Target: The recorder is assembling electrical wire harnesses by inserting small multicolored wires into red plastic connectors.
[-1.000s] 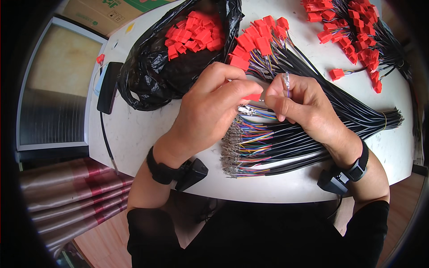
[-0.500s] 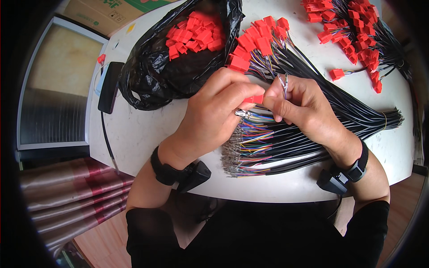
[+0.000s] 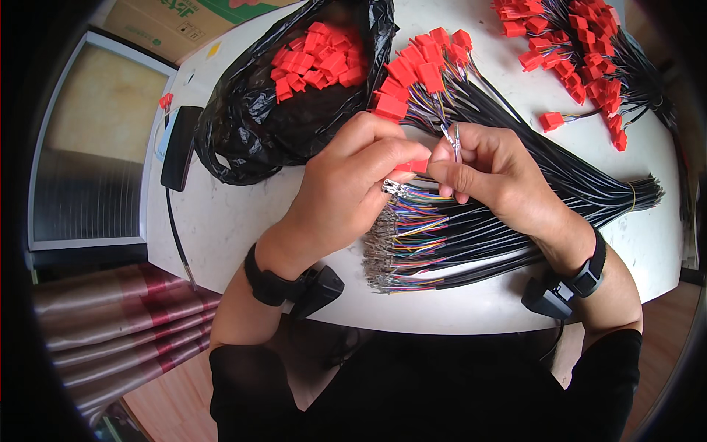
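My left hand [image 3: 342, 180] is closed on a small red connector housing [image 3: 414, 166], pinched between thumb and forefinger. Facing it, my right hand [image 3: 492, 171] grips thin wires with bare metal crimp terminals [image 3: 452, 138] that stick up above the thumb. The two hands almost meet, and the fingers hide where wires and housing come together. More shiny terminals [image 3: 395, 188] show just below my left fingertips. Beneath the hands lies a row of black cables [image 3: 479, 250] with stripped, coloured wire ends and terminals toward the left. Behind them, cables carrying red housings [image 3: 430, 76] fan out.
A black plastic bag [image 3: 243, 132] at the back left holds loose red housings [image 3: 318, 59]. A dark phone [image 3: 182, 147] lies left of it. Another bundle with red housings [image 3: 593, 66] rests at the far right. A cardboard box [image 3: 158, 29] stands behind the white table [image 3: 221, 243].
Both hands have shifted very slightly left with the housing and the wires. The grips look the same.
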The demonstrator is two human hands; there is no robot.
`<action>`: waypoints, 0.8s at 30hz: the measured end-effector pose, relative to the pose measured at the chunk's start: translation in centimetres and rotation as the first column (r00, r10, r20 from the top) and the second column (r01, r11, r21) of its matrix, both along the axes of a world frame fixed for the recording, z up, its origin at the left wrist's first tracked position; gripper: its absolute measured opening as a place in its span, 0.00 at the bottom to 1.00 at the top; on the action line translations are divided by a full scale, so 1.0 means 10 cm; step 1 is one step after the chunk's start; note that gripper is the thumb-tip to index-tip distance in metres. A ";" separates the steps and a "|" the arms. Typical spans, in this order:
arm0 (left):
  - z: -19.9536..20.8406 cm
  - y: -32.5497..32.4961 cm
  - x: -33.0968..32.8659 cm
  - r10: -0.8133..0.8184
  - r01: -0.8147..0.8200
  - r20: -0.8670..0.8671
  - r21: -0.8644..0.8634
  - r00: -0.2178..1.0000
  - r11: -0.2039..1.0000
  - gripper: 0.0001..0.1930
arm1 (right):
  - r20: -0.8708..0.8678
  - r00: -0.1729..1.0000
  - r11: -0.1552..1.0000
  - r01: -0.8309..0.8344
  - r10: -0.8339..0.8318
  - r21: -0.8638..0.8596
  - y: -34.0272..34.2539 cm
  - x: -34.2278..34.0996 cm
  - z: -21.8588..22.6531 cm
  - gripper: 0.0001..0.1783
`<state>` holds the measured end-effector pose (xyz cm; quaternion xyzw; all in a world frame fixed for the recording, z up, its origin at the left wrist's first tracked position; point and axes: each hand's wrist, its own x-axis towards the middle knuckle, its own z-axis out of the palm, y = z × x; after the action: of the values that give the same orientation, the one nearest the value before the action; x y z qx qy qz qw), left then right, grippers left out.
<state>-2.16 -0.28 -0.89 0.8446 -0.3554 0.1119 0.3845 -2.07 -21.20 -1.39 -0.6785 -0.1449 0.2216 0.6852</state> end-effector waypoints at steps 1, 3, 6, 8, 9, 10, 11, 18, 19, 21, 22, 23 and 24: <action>0.01 0.00 0.00 0.001 -0.001 0.001 0.001 1.000 1.000 0.13 | 0.006 1.000 1.000 0.002 -0.002 -0.009 0.00 -0.01 -0.01 0.10; 0.01 0.00 0.00 -0.011 0.011 0.005 -0.005 1.000 1.000 0.13 | 0.012 1.000 1.000 0.004 -0.004 -0.018 0.00 0.00 -0.01 0.10; 0.04 0.03 0.04 0.006 -0.005 -0.008 0.021 1.000 1.000 0.13 | 0.028 1.000 1.000 -0.003 0.003 -0.005 0.01 0.01 -0.01 0.10; 0.01 0.07 0.10 -0.026 0.026 -0.045 0.014 0.999 1.000 0.15 | 0.030 0.998 0.998 0.063 -0.063 0.027 0.02 0.03 -0.03 0.10; 0.00 0.08 0.12 -0.055 0.056 -0.080 0.007 0.995 0.998 0.16 | 0.030 0.998 0.998 0.060 -0.061 0.028 0.02 0.03 -0.03 0.10; -0.05 0.09 0.14 -0.053 0.054 -0.079 0.008 0.995 0.999 0.16 | 0.019 0.998 0.998 0.059 -0.059 0.027 0.03 0.02 -0.03 0.09; -0.11 0.10 0.15 -0.101 0.062 -0.242 -0.162 0.965 0.985 0.13 | 0.008 0.998 0.998 0.058 -0.058 0.025 0.03 0.02 -0.02 0.09; -0.13 0.11 0.18 -0.403 0.024 -0.598 -0.540 0.693 0.842 0.10 | -0.012 1.000 0.990 -0.010 0.012 0.139 0.02 0.01 0.00 0.07; -0.13 0.09 0.17 -0.402 0.022 -0.599 -0.539 0.693 0.842 0.10 | -0.028 0.999 0.991 -0.033 0.037 0.126 0.01 0.01 0.01 0.07; -0.14 0.03 0.15 -0.390 0.007 -0.599 -0.540 0.699 0.841 0.11 | -0.045 0.997 0.992 -0.057 0.062 0.113 0.01 0.01 0.01 0.07; -0.11 0.02 0.14 -0.390 0.006 -0.600 -0.540 0.699 0.841 0.11 | -0.046 0.997 0.993 -0.060 0.065 0.104 0.01 0.01 0.01 0.07; -0.08 0.00 0.13 -0.366 0.013 -0.600 -0.509 0.712 0.861 0.10 | -0.047 0.997 0.993 -0.063 0.067 0.096 0.01 0.01 0.01 0.08; -0.06 0.00 0.12 -0.341 0.020 -0.598 -0.477 0.725 0.878 0.09 | -0.048 0.997 0.993 -0.063 0.068 0.095 0.02 0.01 0.01 0.08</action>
<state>-0.97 -0.32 -1.50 0.6787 -0.2422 -0.1593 0.6748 -1.97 -21.03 -1.32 -0.6347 -0.1598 0.2540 0.7121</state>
